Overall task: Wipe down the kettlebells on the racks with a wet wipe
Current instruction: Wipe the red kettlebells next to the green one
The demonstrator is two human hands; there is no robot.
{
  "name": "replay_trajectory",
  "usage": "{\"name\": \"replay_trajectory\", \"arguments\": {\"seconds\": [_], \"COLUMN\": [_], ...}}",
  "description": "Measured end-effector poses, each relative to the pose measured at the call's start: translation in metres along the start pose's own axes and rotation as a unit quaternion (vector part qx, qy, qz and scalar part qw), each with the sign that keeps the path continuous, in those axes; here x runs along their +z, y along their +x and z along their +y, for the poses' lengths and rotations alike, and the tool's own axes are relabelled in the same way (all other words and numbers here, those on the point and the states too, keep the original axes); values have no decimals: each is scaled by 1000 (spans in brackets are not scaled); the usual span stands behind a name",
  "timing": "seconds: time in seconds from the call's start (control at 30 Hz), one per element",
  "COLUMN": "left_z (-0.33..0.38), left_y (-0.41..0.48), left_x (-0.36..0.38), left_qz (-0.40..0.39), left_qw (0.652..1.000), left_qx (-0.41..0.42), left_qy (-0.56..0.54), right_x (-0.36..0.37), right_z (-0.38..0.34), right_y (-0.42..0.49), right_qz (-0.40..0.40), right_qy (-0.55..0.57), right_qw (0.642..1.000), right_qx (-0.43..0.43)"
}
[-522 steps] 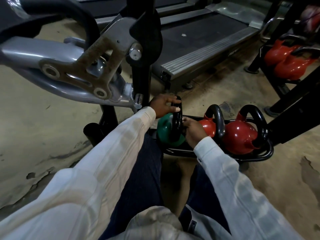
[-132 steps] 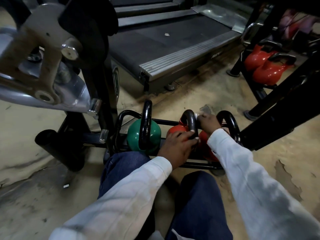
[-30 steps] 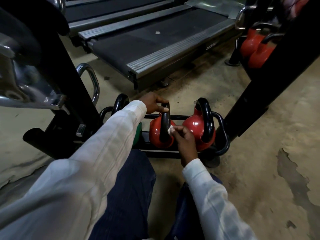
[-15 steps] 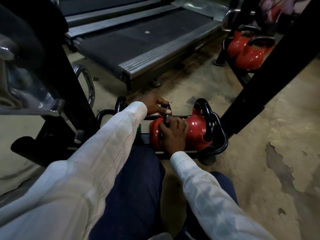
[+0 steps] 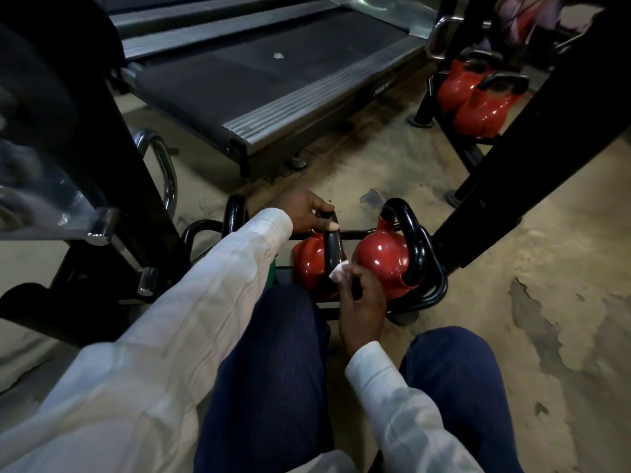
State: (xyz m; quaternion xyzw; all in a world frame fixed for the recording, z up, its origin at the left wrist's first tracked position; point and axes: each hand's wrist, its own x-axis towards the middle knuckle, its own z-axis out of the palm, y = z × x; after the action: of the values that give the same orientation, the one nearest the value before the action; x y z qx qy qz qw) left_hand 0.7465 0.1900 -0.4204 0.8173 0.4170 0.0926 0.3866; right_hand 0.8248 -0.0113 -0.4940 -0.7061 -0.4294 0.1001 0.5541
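Observation:
A low black rack on the floor holds three kettlebells. My left hand grips the top of the black handle of the middle red kettlebell. My right hand pinches a white wet wipe against the lower part of that handle. A second red kettlebell with a black handle stands to the right. My left sleeve hides most of the green kettlebell at the left.
A treadmill lies beyond the rack. A black machine frame with chrome parts stands close on the left. A slanted black post rises on the right. Behind it a second rack holds more red kettlebells. My knees are below.
My right hand has slid down the middle kettlebell's handle toward its base, and the wipe shows again. My left hand keeps its grip on the handle top.

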Motion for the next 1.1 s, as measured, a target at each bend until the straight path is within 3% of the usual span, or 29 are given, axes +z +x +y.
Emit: {"name": "replay_trajectory", "arguments": {"seconds": [0.1,0.2,0.3,0.47,0.63,0.73,0.9,1.0,1.1], "left_z": [3,5,9,16,17,17,18,17,16], "left_y": [-3,-6,-11,-18,-19,-20,-23,-23,-23], "left_x": [2,4,7,9,9,10,10,12,12], "left_qz": [6,17,23,28,36,36,37,38,39], "left_qw": [1000,1000,1000,999,999,999,999,999,999], "left_qx": [-2,-5,-17,-29,-33,-28,-26,-26,-25], "left_qy": [-8,-1,1,6,22,12,21,28,20], "right_x": [-1,4,1,-14,-27,-22,6,12,4], "right_z": [-14,-21,-18,3,30,28,19,26,40], "right_y": [13,48,66,59,20,14,10,-4,-8], "right_qz": [-48,-132,-197,-268,-171,-114,-71,-59,-66], "right_qy": [131,229,253,210,147,56,-158,-200,-139], "right_qw": [976,909,863,897,962,991,976,972,987], "right_qx": [166,321,390,282,156,42,-132,-107,-40]}}
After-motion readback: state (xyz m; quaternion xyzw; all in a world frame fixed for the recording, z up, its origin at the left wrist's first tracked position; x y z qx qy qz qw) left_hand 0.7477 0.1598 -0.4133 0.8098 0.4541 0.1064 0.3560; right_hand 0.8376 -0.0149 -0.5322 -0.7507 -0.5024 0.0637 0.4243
